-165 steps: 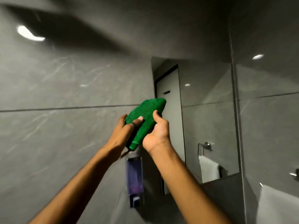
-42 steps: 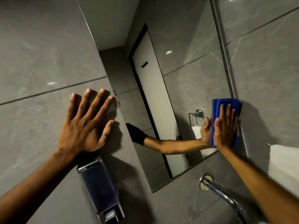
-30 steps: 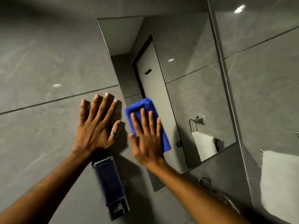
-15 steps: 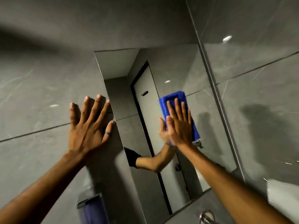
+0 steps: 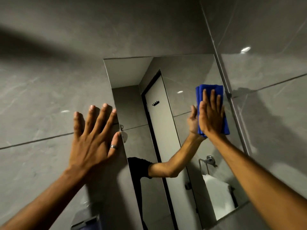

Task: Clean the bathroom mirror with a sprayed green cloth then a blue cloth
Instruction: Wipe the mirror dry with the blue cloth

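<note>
Bathroom mirror (image 5: pixel 166 77), frameless, set in a grey tiled wall (image 5: pixel 49 80); its glass reflects a door and a towel ring. The main risk is judged to be streaks or missed strips along the right edge, should pressure lapse or the pad shift under the palm. The left hand (image 5: pixel 93 136), fingers spread and holding nothing, braces flat on the tile, thumb at the mirror's left edge; it could smudge wiped glass. The right hand (image 5: pixel 211 113) presses, palm open, a folded blue cloth (image 5: pixel 199 92) against the upper right glass. The green cloth is not in view.
</note>
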`<state>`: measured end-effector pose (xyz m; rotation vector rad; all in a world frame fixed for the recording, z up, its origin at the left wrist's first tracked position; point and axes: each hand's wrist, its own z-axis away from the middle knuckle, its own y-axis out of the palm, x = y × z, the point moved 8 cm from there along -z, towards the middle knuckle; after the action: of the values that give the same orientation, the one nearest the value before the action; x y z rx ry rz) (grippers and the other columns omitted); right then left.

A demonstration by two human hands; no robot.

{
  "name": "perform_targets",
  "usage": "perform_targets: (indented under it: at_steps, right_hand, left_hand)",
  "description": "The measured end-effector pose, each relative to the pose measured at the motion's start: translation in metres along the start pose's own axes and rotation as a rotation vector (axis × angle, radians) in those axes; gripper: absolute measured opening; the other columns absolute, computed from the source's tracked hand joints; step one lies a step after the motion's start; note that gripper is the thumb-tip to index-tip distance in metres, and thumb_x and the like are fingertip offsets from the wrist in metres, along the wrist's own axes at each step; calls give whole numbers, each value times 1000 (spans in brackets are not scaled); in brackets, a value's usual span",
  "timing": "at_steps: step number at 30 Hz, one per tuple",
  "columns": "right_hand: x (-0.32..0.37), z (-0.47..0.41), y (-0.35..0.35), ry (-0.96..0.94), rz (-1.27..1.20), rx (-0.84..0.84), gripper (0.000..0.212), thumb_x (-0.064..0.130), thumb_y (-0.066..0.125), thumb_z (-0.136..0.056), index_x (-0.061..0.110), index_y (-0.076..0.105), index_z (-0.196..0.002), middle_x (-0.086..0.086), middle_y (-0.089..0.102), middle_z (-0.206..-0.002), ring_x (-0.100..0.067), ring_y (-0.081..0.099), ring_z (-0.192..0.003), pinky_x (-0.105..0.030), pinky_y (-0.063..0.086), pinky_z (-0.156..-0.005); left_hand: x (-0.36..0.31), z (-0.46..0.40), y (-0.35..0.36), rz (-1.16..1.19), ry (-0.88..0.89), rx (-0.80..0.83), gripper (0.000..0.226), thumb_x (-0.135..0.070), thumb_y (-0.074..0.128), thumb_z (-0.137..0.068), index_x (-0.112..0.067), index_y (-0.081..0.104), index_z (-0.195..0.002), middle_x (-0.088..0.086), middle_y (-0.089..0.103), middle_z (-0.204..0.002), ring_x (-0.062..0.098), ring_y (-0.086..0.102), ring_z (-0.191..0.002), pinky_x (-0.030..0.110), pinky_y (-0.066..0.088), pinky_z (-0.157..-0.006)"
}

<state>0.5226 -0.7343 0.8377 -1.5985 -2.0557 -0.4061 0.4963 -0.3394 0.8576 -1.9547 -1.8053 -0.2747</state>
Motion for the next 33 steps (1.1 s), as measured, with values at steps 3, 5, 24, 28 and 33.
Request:
perform_targets:
  at_steps: [3,5,24,28,33]
  right_hand:
    - [79,15,10,-135,24,-11,66,53,1,-96,33,9,-159,-2,10,-170,-26,6,-157,-53,8,-126]
    - [126,24,18,-195,63,-7,66,55,9,-97,32,11,-159,-4,11,-169,-29,8,-157,-54,9,-126]
    - [245,-58,30,-401,-11,9,59,51,18,-101,38,8,-158,3,8,-170,-24,2,-157,-53,4,-127]
    - [169,-116,8,-266,-55,-17,75,61,-5,-87,39,7,-157,2,7,-170,-24,3,-157,-52,5,-127]
    - [48,-173,-11,24,-55,-51,57,48,12,-103,36,10,-159,-1,8,-170,-25,5,-157,-53,6,-126]
  left_hand:
    - [4,-1,-4,35,-35,51,78,-62,16,-99,-19,11,-164,10,5,-173,32,-1,-161,62,-1,-128]
    - [2,-2,-4,57,-52,82,79,-61,16,-98,-18,8,-164,11,1,-173,30,-2,-160,60,0,-128]
    - [29,-56,-21,139,-226,-58,74,-50,14,-98,-13,8,-161,13,-3,-172,32,-6,-160,62,-3,-127]
    - [26,-56,-22,119,-234,-72,73,-48,18,-98,-11,11,-161,13,0,-171,33,-4,-160,64,1,-127]
    - [23,-55,-24,113,-227,-103,73,-46,18,-98,-10,11,-160,15,-1,-171,34,-5,-159,64,2,-127]
